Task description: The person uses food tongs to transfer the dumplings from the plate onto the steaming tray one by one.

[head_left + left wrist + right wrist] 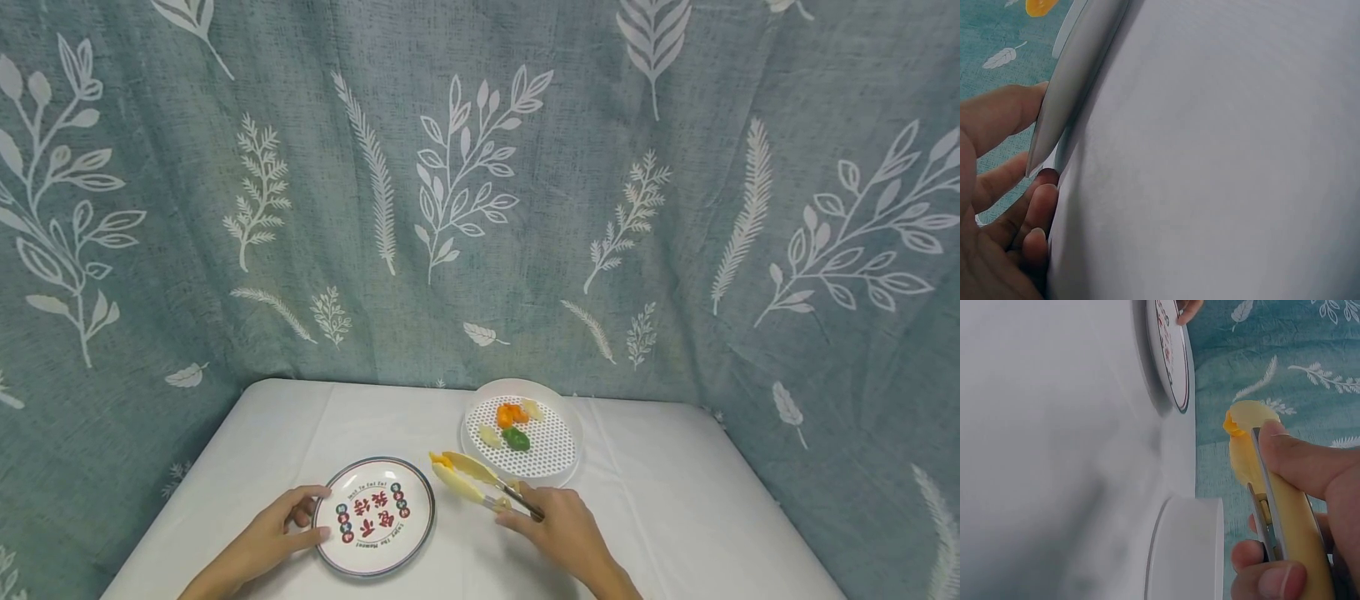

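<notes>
My left hand [277,525] holds the left rim of a white plate [408,537] with a dark-edged rim and red lettering. In the left wrist view the thumb and a finger meet the plate's edge [1069,87], while the other fingers curl below. My right hand [562,525] grips a pair of yellow-tipped tongs [468,483]. Their tips pinch a small orange-yellow food piece [441,458], seen between them in the right wrist view as well [1232,425]. The tongs' tips hover near the plate's right rim, in front of the strainer.
A round white strainer basket [558,462] with a perforated bottom stands at the back of the white table [360,417]. In it lie orange pieces [512,415], a green piece [516,439] and pale pieces [490,437]. A patterned blue-green curtain [480,317] hangs behind.
</notes>
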### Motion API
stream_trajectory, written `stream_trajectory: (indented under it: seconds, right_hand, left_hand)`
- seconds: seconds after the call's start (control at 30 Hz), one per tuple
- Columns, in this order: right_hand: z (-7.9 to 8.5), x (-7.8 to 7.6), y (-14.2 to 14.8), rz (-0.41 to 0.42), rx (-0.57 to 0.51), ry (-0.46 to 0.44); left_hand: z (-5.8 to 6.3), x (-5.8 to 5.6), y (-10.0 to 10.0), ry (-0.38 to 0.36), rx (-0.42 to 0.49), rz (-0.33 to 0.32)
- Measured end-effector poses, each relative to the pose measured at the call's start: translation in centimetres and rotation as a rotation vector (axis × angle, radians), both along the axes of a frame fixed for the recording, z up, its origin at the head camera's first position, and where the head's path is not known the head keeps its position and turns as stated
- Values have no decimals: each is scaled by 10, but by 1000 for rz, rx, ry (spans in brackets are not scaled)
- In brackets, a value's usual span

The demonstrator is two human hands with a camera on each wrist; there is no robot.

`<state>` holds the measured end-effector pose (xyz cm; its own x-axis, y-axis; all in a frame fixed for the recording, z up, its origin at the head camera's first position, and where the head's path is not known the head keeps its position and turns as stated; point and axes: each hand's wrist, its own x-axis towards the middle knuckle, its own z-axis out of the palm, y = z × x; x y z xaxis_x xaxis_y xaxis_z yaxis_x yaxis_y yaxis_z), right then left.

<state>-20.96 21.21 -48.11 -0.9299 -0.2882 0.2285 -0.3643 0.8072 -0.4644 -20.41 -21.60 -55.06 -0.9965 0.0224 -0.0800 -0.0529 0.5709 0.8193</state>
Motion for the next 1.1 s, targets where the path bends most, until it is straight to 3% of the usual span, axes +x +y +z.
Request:
stream_trajectory:
  seconds: [0.27,0.5,1.1]
  right_hand:
    - [0,-4,18,-87,16,34]
    - [3,-8,33,-162,8,1]
    - [5,-22,77,-282,73,3]
  left_hand:
    - [-3,0,-3,-14,-1,-3]
    - [-2,1,-3,-7,7,-10]
    - [-1,-1,0,-1,-30,0]
